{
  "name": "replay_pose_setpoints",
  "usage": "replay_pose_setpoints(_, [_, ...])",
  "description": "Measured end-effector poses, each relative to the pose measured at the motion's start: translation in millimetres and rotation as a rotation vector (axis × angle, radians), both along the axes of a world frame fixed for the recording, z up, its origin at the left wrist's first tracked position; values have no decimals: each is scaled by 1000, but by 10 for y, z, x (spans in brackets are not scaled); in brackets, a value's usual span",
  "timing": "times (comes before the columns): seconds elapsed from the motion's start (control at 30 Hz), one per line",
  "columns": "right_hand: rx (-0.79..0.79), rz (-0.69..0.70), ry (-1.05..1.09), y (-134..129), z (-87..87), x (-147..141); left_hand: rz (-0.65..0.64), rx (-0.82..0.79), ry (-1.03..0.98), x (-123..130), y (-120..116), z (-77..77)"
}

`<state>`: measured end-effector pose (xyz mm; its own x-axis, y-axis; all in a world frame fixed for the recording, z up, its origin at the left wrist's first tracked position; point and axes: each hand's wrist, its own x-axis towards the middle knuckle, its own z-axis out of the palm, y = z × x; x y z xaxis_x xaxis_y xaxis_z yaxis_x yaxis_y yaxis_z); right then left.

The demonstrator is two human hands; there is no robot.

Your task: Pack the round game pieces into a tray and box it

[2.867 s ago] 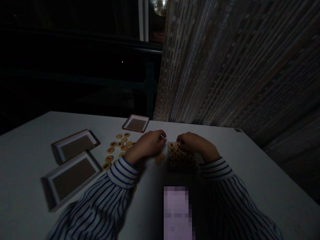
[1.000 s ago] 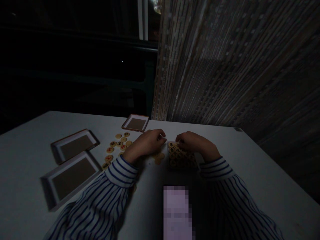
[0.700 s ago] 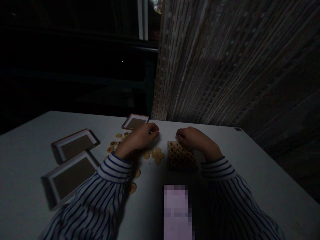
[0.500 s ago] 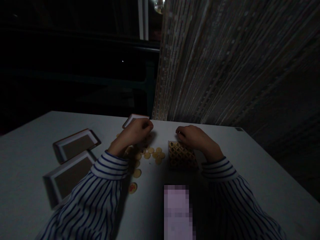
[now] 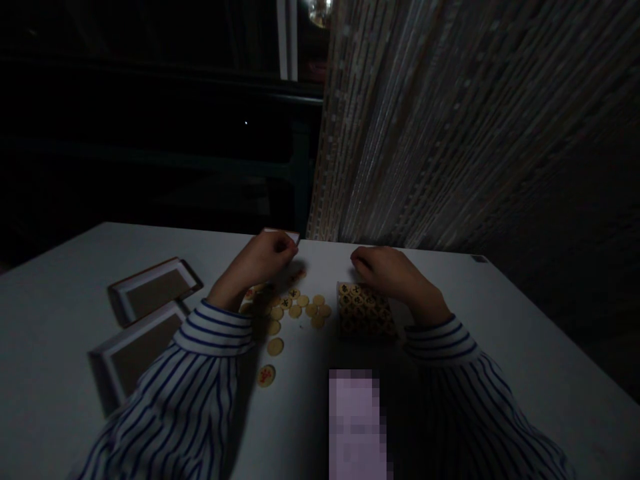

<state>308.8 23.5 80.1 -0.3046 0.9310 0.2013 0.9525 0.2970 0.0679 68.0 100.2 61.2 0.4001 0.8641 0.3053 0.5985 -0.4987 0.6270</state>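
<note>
My left hand (image 5: 261,259) hovers over the far side of a spread of loose Chinese chess pieces (image 5: 275,346), its fingers curled together. Whatever it may hold is hidden. My right hand (image 5: 384,270) is just beyond a small box of Chinese chess pieces (image 5: 367,311), which stand in rows with dark and red characters. The right fingers are also curled in, and I cannot see anything between them. Several loose pieces lie face down and plain. Others show characters, such as a red-marked piece (image 5: 266,376) nearest me.
Two shallow open trays (image 5: 116,297) lie on the left of the white table (image 5: 505,347). A third tray (image 5: 293,235) is partly behind my left hand. A pixelated pinkish rectangle (image 5: 356,427) is at the near edge. A string curtain (image 5: 400,133) hangs behind the table.
My left hand has shifted slightly left, uncovering more loose pieces and covering more of the far tray. My right hand has barely moved beside the box.
</note>
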Motion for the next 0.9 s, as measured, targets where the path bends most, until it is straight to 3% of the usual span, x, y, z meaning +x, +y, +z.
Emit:
replay_pose_setpoints(0.27, [22, 3, 38, 4, 4, -9, 19, 9, 214, -6, -20, 11])
replay_pose_setpoints(0.47, [6, 1, 31, 6, 6, -32, 105, 3, 402, -17, 61, -120])
replay_pose_setpoints(0.9, [-28, 20, -12, 4, -27, -94, 86, -44, 577, 131, -32, -329])
